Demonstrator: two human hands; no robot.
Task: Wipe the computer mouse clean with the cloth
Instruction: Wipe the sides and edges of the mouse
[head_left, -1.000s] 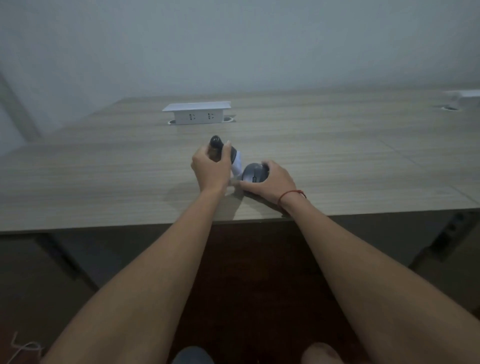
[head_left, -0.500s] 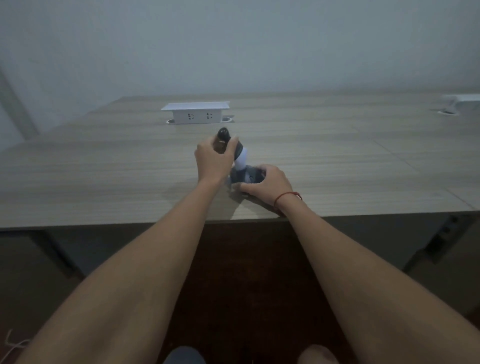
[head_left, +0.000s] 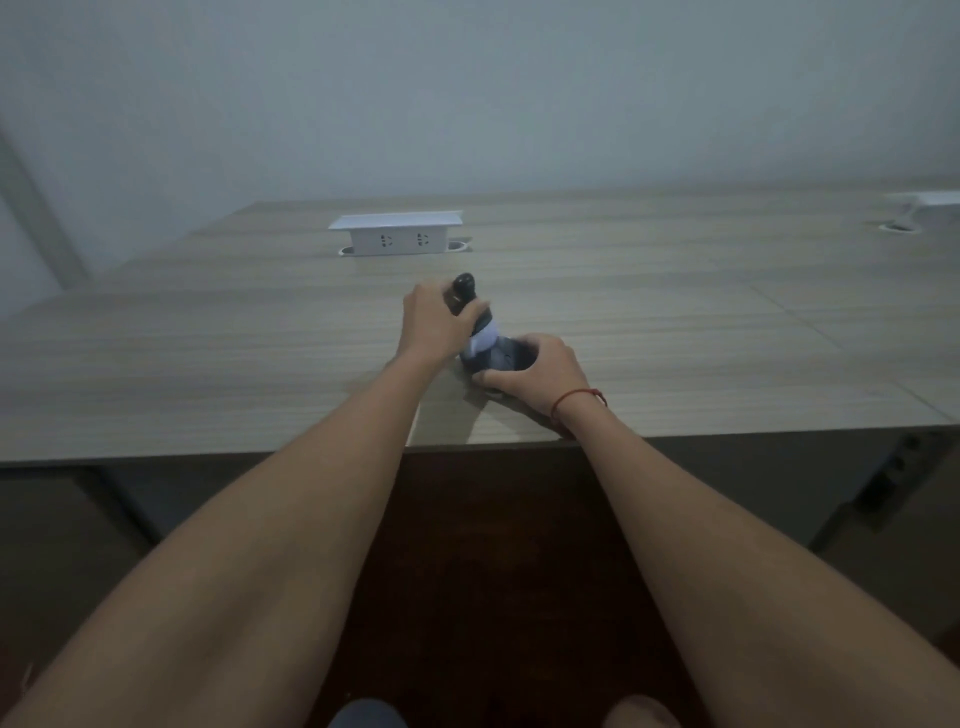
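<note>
The pale wood-grain table (head_left: 208, 364) lies bare to either side of the hands; only a white raised socket box (head_left: 397, 236) stands behind them, well apart.

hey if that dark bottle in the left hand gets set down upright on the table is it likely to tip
Possibly. The dark bottle looks tall and narrow, so its base is probably small and a nudge could topple it. The left hand wraps it easily, suggesting it is light. The wooden table looks flat and smooth, so on its side it might roll.
</note>
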